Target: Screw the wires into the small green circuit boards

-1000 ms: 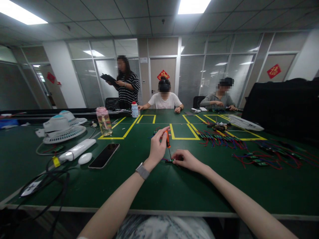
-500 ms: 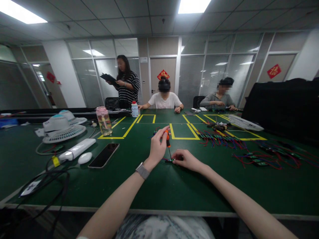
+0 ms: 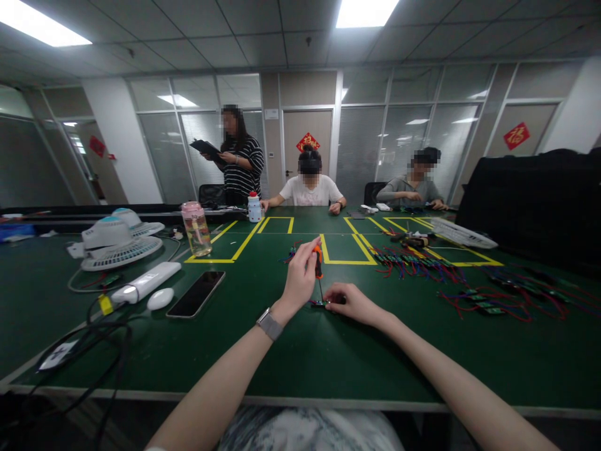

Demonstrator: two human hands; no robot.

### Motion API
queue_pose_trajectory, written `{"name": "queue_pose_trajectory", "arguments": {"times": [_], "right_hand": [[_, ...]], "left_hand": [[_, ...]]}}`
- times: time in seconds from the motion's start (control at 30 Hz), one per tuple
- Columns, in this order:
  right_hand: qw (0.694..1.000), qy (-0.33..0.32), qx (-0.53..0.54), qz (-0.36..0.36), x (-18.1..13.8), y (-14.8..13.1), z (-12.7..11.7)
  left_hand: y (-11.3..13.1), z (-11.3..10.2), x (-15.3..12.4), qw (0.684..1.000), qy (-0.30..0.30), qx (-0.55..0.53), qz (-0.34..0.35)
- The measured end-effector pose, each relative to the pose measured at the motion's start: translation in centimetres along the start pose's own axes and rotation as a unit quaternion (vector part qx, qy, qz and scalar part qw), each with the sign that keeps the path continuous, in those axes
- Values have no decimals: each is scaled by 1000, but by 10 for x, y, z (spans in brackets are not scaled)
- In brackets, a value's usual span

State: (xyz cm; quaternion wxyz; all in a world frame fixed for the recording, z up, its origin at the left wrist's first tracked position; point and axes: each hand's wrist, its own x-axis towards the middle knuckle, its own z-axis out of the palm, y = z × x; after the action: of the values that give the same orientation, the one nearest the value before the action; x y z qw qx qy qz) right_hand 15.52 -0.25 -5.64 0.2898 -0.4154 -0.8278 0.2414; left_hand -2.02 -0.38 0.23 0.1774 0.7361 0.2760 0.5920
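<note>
My left hand has its fingers and thumb closed lightly about the orange-and-black handle of a screwdriver, which stands nearly upright to the right of my palm. Its thin shaft runs down to a small circuit board lying on the green table, just to the near right of that hand. My right hand lies low at the board's right end, thumb and forefinger drawn together on its edge, the other fingers curled. Wires leave the board on its left. Farther right lie bundles of wired boards; well to my left lies a phone.
</note>
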Motion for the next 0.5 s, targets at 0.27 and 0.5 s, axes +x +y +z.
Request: {"name": "queue_pose_trajectory", "arguments": {"times": [0.27,0.5], "right_hand": [[1000,2,-7,2,0,0,1],[1000,-2,-8,0,0,-1,0]], "left_hand": [[3,0,0,999,30,11,2],[1,1,0,1000,9,-15,-11]]}}
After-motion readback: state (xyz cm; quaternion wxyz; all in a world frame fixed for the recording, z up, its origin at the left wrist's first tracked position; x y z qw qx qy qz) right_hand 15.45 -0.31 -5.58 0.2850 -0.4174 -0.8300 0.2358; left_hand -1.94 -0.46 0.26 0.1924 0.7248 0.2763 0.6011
